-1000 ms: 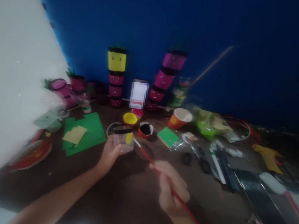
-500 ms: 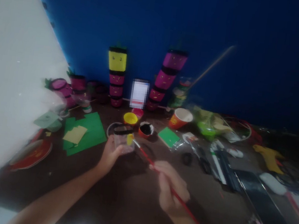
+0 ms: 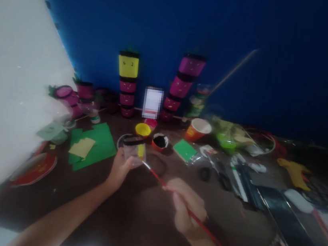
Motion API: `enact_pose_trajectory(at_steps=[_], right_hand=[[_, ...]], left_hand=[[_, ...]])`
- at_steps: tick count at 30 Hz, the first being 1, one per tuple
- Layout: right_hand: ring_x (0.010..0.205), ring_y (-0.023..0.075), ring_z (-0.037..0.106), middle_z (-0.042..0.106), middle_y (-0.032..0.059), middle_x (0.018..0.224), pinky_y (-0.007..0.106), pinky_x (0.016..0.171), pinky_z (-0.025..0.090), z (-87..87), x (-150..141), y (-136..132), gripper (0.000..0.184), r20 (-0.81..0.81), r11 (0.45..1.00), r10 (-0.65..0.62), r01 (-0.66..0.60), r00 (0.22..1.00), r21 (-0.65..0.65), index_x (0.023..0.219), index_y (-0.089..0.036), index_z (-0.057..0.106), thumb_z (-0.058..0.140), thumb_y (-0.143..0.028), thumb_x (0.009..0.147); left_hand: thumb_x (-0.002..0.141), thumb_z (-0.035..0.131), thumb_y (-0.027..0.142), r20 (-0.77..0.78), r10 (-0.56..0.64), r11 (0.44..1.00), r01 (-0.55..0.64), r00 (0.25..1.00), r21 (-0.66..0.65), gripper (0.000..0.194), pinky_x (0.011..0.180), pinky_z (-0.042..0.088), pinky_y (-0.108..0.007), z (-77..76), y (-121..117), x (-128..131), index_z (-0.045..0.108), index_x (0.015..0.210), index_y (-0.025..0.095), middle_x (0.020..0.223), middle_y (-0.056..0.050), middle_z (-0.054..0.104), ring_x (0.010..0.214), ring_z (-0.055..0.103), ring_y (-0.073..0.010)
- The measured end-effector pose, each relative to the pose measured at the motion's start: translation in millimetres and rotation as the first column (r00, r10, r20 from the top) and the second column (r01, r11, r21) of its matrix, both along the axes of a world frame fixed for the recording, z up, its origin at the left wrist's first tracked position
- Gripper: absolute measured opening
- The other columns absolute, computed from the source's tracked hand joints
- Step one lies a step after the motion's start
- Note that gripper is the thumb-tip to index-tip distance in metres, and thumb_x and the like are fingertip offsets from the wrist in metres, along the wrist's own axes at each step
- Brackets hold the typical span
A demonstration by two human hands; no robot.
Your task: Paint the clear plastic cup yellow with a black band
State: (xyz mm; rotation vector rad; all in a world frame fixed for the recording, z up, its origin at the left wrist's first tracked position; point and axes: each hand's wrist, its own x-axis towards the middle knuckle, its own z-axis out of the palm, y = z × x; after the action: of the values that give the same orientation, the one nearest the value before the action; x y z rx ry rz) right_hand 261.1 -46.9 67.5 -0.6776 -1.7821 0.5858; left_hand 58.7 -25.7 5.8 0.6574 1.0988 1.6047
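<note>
A clear plastic cup (image 3: 131, 151) with a black band near its rim is held tilted in my left hand (image 3: 121, 168), thumb along its side. A yellow paint patch marks the cup's right side. My right hand (image 3: 187, 207) grips a long red-handled paintbrush (image 3: 157, 177), and its tip is at the lower right of the cup, by the bottom of the yellow patch. Behind the cup stands a small pot of yellow paint (image 3: 143, 130). A pot of black paint (image 3: 160, 142) is to its right, and a pink pot (image 3: 151, 124) sits farther back.
Green paper (image 3: 103, 143) lies to the left, beyond a red cup (image 3: 35, 170) on its side. A red paper cup (image 3: 197, 130), a green pad (image 3: 184, 150), scissors (image 3: 223, 179) and a yellow glue gun (image 3: 293, 172) lie right. Purple and yellow cup stacks (image 3: 126, 86) stand against the blue wall.
The brush tip has moved down along the cup's right side, and the yellow patch now reaches lower. My right hand has shifted slightly down; my left hand keeps its hold on the cup.
</note>
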Motion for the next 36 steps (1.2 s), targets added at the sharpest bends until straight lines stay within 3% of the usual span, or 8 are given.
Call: enact_pose_trajectory(at_steps=[6, 12, 19, 24, 27, 31, 36], right_hand=[[0.085, 0.0176, 0.065, 0.067, 0.007, 0.088, 0.03, 0.074, 0.052, 3.2, -1.8, -0.2, 0.029, 0.04, 1.0, -0.01, 0.01, 0.999, 0.002, 0.095, -0.017, 0.063, 0.043, -0.002, 0.079], [0.075, 0.0166, 0.065, 0.066, 0.0047, 0.079, 0.029, 0.068, 0.052, 1.2, -0.1, -0.7, 0.024, 0.041, 1.0, -0.003, 0.004, 0.999, -0.016, 0.087, -0.017, 0.064, 0.045, -0.005, 0.079], [0.081, 0.0182, 0.064, 0.066, 0.0064, 0.084, 0.032, 0.07, 0.052, 1.9, -0.3, -1.0, 0.027, 0.051, 1.0, 0.009, -0.008, 0.999, -0.018, 0.092, -0.017, 0.063, 0.044, -0.003, 0.079], [0.08, 0.0173, 0.064, 0.066, 0.0048, 0.081, 0.031, 0.071, 0.052, -1.7, 2.9, -0.7, 0.025, -0.031, 0.999, -0.031, 0.03, 0.999, -0.016, 0.093, -0.019, 0.064, 0.044, -0.006, 0.082], [0.084, 0.0184, 0.064, 0.068, 0.0063, 0.085, 0.033, 0.074, 0.053, -2.9, 4.0, 3.8, 0.028, -0.054, 0.997, -0.067, 0.064, 0.996, -0.053, 0.102, -0.019, 0.063, 0.042, -0.011, 0.086], [0.079, 0.0171, 0.066, 0.069, 0.0057, 0.084, 0.031, 0.072, 0.055, 1.4, 2.9, 15.7, 0.023, -0.093, 0.978, -0.138, 0.12, 0.986, -0.173, 0.097, -0.02, 0.066, 0.045, -0.018, 0.089], [0.074, 0.0155, 0.068, 0.07, 0.0048, 0.085, 0.029, 0.07, 0.057, 10.0, -5.1, 42.4, 0.015, -0.09, 0.934, -0.068, 0.032, 0.994, -0.356, 0.095, -0.019, 0.065, 0.056, -0.026, 0.084]], left_hand=[[0.063, 0.073, 0.046, -0.003, -0.031, 0.999, 0.031, 1.0, 0.036, 0.05, 0.076, 0.055, -0.043, 4.3, -0.5, 2.3, 0.05, 0.098, 0.019, 0.094, -0.006, 0.067, 0.082, 0.068, -0.0219], [0.064, 0.074, 0.045, -0.026, -0.009, 1.0, 0.009, 1.0, 0.016, 0.048, 0.074, 0.056, -0.041, 4.0, -0.8, 1.7, 0.051, 0.097, 0.019, 0.094, -0.005, 0.066, 0.08, 0.068, -0.021], [0.058, 0.076, 0.049, 0.012, 0.0, 1.0, 0.0, 1.0, 0.023, 0.054, 0.072, 0.055, -0.044, 6.0, -0.6, 3.7, 0.051, 0.095, 0.019, 0.089, -0.005, 0.067, 0.074, 0.068, -0.0226], [0.062, 0.073, 0.05, 0.058, 0.0, 1.0, 0.0, 0.998, 0.011, 0.05, 0.074, 0.056, -0.041, 7.1, 2.4, 2.3, 0.05, 0.096, 0.02, 0.09, -0.004, 0.068, 0.076, 0.068, -0.0193], [0.062, 0.071, 0.054, 0.127, -0.017, 1.0, 0.018, 0.992, -0.006, 0.052, 0.077, 0.055, -0.041, 6.9, 4.4, 0.5, 0.053, 0.098, 0.02, 0.091, -0.005, 0.069, 0.077, 0.068, -0.0187], [0.064, 0.068, 0.055, 0.252, -0.003, 1.0, 0.004, 0.968, -0.004, 0.049, 0.085, 0.051, -0.045, 10.2, 4.6, -1.9, 0.059, 0.097, 0.02, 0.099, -0.006, 0.069, 0.086, 0.067, -0.0215], [0.074, 0.065, 0.045, 0.199, 0.052, 0.996, -0.066, 0.979, 0.065, 0.037, 0.095, 0.046, -0.042, 18.7, 4.5, -5.4, 0.063, 0.101, 0.02, 0.104, -0.005, 0.069, 0.098, 0.064, -0.0205]])
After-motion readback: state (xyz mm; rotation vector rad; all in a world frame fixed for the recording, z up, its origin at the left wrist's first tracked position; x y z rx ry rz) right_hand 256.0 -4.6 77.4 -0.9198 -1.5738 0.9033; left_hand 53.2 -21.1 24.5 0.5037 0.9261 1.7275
